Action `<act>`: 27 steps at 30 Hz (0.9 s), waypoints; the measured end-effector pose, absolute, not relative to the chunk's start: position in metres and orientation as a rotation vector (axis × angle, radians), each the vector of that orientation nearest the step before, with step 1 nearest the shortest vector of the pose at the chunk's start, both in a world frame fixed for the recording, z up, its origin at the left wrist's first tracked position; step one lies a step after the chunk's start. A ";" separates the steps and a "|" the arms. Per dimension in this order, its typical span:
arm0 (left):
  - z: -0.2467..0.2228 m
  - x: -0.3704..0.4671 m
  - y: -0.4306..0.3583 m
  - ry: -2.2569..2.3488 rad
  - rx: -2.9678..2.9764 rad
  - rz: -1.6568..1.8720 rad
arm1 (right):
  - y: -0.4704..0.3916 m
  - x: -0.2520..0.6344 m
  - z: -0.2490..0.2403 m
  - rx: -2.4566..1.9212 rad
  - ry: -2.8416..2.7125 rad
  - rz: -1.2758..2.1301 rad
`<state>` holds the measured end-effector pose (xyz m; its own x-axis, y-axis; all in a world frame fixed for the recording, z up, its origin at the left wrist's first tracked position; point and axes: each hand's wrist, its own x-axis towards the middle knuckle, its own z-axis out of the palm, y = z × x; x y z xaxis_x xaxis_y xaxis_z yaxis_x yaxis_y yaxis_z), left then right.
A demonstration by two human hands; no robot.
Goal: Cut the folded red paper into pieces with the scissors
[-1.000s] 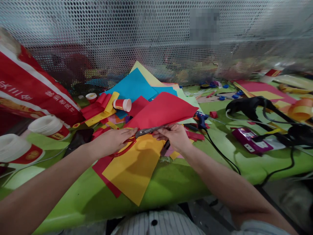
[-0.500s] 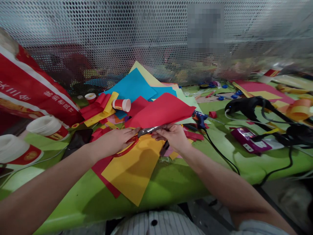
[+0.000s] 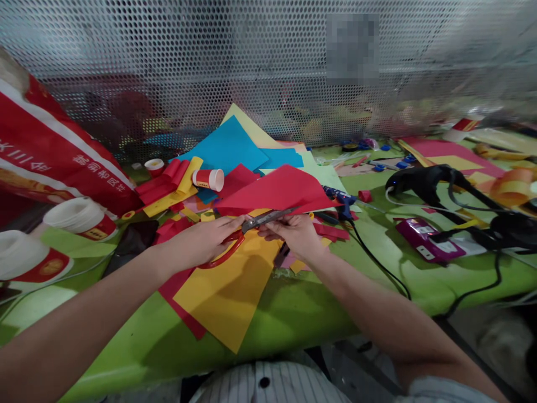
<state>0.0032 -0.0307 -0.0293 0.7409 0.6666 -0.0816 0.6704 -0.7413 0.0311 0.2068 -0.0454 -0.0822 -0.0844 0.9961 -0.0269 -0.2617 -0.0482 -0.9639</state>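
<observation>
My left hand (image 3: 201, 240) grips red-handled scissors (image 3: 251, 226), whose grey blades point right along the lower edge of a red paper sheet (image 3: 281, 190). My right hand (image 3: 296, 232) pinches that red sheet at its near edge, just under the blades. The sheet lies low and tilts away from me. Beneath both hands a yellow-orange sheet (image 3: 229, 291) lies on another red sheet (image 3: 178, 296) on the green table (image 3: 293, 319).
Blue and yellow sheets (image 3: 229, 148), paper rolls (image 3: 172, 182) and a small red cup (image 3: 210, 179) lie behind. A blue glue gun (image 3: 342, 201) with black cable, a purple packet (image 3: 419, 235) and a black tool (image 3: 423, 182) sit right. Red-banded cups (image 3: 81, 218) stand left. A perforated metal screen (image 3: 168, 67) backs the table.
The red sheet has dropped flatter, its far edge lower. The scissor blades have moved a little further right along its edge. Both hands stay in nearly the same place.
</observation>
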 end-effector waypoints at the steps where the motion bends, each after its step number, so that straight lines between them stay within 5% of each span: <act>1: -0.030 0.003 -0.030 1.090 2.878 -0.089 | -0.046 0.207 -0.082 -0.992 -1.060 1.408; 19: -0.026 -0.037 -0.030 1.012 2.664 -0.042 | -0.037 0.216 -0.088 -0.941 -1.041 1.409; 27: -0.047 -0.038 -0.046 1.214 2.788 0.238 | -0.035 0.214 -0.092 -0.851 -0.990 1.464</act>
<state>-0.0375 -0.0460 -0.0470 0.6717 0.7331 0.1063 0.7189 -0.6798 0.1452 0.2137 -0.0354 -0.0918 -0.1211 0.9924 0.0194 -0.3873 -0.0293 -0.9215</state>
